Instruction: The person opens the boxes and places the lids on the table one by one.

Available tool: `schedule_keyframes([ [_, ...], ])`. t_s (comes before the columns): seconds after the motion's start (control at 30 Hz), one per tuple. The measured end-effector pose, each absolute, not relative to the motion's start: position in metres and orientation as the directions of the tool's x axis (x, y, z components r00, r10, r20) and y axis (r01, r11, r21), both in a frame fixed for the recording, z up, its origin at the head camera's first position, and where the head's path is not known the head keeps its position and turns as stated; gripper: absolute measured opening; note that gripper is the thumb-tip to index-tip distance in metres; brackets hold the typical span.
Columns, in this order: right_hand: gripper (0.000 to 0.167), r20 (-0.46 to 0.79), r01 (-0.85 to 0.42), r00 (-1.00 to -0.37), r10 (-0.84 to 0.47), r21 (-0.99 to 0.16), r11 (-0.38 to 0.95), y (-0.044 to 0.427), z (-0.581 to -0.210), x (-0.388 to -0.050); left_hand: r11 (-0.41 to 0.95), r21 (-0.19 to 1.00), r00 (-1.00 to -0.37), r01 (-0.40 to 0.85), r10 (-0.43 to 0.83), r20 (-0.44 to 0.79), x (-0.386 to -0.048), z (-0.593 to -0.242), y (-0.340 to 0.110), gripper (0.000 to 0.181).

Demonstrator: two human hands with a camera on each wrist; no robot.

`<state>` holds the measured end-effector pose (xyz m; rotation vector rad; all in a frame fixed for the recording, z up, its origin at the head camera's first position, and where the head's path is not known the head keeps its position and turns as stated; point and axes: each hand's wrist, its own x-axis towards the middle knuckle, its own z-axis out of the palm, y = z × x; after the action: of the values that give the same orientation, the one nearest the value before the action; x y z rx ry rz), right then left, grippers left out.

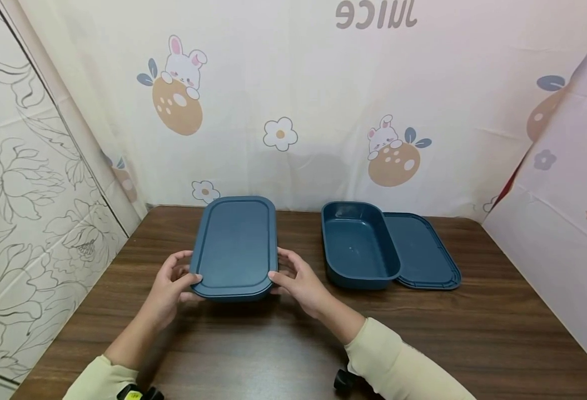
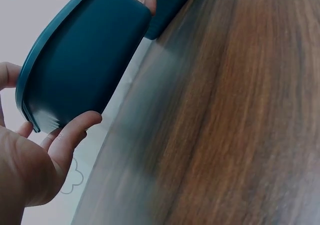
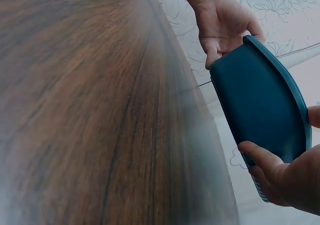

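Note:
Both hands hold a dark blue rectangular food container [image 2: 85, 60] with its lid [image 1: 235, 244] on top, above the left part of the table. My left hand [image 1: 173, 283] grips the near left corner, thumb on the lid's rim and fingers curled beneath. Opposite it, my right hand [image 1: 301, 283] grips the right side, its thumb on the lid edge. In both wrist views the container's underside appears lifted off the tabletop. To the right stands a second blue container [image 1: 356, 244], uncovered, with nothing inside. Its rim partly overlaps another blue lid [image 1: 421, 250] lying flat.
The brown wooden table [image 1: 253, 355] ends at a pale curtain [image 1: 293, 78] printed with rabbits and flowers. A panel with flower line drawings [image 1: 23, 194] borders the left side, and a pale cloth [image 1: 568, 222] hangs on the right.

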<state>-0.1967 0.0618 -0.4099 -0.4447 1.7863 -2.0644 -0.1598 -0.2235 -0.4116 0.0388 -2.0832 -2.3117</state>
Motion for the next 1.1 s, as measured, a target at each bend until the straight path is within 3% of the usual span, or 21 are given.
schedule_keyframes([
  [1.1, 0.057, -0.012, 0.082, -0.873, -0.488, -0.989, -0.121, 0.091, -0.415, -0.177, -0.086, 0.996, -0.999, -0.01, 0.042, -0.006, -0.148, -0.418, -0.203, 0.055],
])
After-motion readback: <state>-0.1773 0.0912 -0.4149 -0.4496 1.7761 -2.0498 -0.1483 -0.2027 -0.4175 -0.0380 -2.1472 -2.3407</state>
